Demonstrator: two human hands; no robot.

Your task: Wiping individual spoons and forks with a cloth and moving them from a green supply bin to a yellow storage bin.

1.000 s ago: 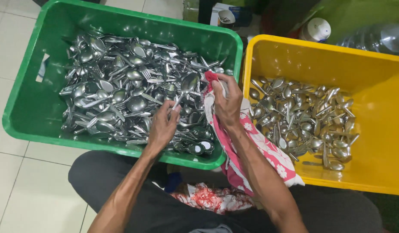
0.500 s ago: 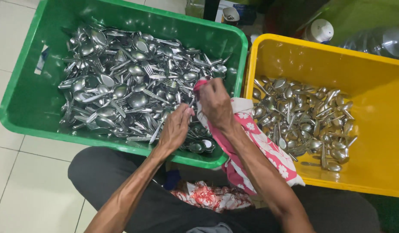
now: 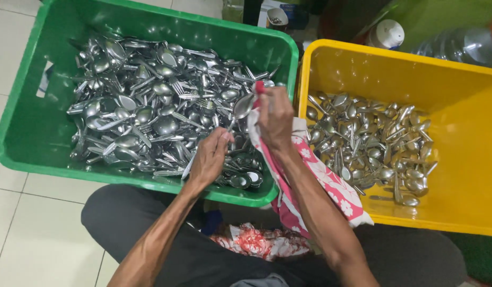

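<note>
Spoon (image 3: 242, 106) in hand: the left hand (image 3: 210, 159) pinches its handle with closed fingers, the bowl raised over the green crate (image 3: 28, 127). The right hand (image 3: 275, 118) presses a pink flowered cloth (image 3: 331, 186) around the bowl, fingers curled tight on the fabric; the cloth trails down across the crate's rim to the lap. A heap of spoons and forks (image 3: 150, 106) fills the green crate, which bears a small white label (image 3: 45, 79) on its left wall. Just beside it, the yellow crate (image 3: 469, 175) holds more spoons (image 3: 373, 143). Behind stands a white-capped bottle (image 3: 387, 34).
</note>
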